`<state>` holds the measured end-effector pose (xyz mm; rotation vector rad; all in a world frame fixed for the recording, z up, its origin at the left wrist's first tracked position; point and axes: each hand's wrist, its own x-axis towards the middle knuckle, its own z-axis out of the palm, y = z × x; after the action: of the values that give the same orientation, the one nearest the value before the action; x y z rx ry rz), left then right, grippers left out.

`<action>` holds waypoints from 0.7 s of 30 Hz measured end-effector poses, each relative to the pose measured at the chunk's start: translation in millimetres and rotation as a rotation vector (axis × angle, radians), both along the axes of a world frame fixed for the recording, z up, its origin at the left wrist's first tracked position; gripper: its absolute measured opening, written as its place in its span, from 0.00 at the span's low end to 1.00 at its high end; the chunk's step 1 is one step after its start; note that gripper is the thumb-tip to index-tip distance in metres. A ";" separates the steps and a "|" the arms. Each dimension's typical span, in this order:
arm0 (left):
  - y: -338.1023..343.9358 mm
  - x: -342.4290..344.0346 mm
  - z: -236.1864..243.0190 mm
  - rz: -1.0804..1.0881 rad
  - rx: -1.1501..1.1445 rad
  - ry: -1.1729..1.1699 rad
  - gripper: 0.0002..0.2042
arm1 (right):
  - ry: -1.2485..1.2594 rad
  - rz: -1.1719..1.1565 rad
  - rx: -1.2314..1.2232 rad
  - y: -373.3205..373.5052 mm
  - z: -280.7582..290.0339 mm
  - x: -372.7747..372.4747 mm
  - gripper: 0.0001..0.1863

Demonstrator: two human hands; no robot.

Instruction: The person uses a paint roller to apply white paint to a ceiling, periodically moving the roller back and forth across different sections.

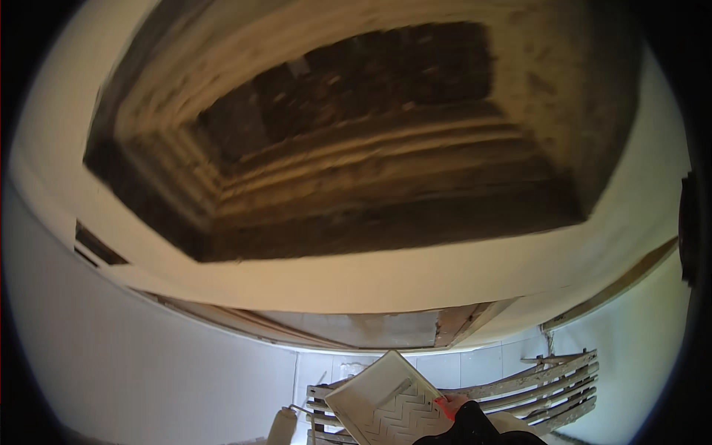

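Observation:
My right hand (451, 406), with red nails and a black sleeve (475, 430), is closed on the right edge of a paint tray (363, 400). The tray is cream-coloured and tilted, with zigzag ridges across its lower part. A paint roller (282, 428) with a pale sleeve and a thin wire frame stands to the left of the tray; its handle is not clearly visible. My left hand does not show.
Behind the tray lies a worn slatted wooden rack (549, 386), above pale floor tiles (482, 365). A large dark stepped recess (371, 178), blurred, fills the upper view. Below it runs a cream wall surface (311, 282) and a wooden-framed opening (356, 328).

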<state>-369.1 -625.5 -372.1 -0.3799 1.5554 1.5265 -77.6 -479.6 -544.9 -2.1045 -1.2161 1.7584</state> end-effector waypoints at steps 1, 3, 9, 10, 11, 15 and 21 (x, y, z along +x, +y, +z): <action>-9.5 -8.2 -21.6 -0.076 0.231 -0.063 0.20 | 0.026 -0.066 -0.026 -2.5 22.8 5.2 0.17; -17.1 -30.2 -60.3 -0.141 0.248 -0.261 0.17 | 0.049 -0.173 -0.041 -14.2 40.5 18.7 0.17; 70.8 -10.8 -62.3 -0.398 0.094 -0.586 0.17 | 0.056 -0.545 -0.020 -60.7 51.4 68.4 0.18; 93.5 5.7 -53.3 -0.467 0.066 -0.526 0.17 | 0.050 -0.616 -0.021 -70.7 51.2 77.5 0.18; 116.6 24.3 -44.5 -0.534 0.039 -0.465 0.17 | 0.045 -0.691 -0.021 -81.0 50.0 86.4 0.18; 174.4 94.7 -26.7 -0.771 -0.024 -0.270 0.17 | 0.003 -0.965 -0.028 -131.2 34.8 117.2 0.18; 205.3 177.3 -47.4 -1.047 -0.071 -0.108 0.17 | -0.073 -1.310 -0.045 -209.9 -34.7 151.7 0.16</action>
<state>-191.7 -420.1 -419.5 0.2964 1.3635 0.6185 74.1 -689.5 -579.6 -2.0950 0.2943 1.0319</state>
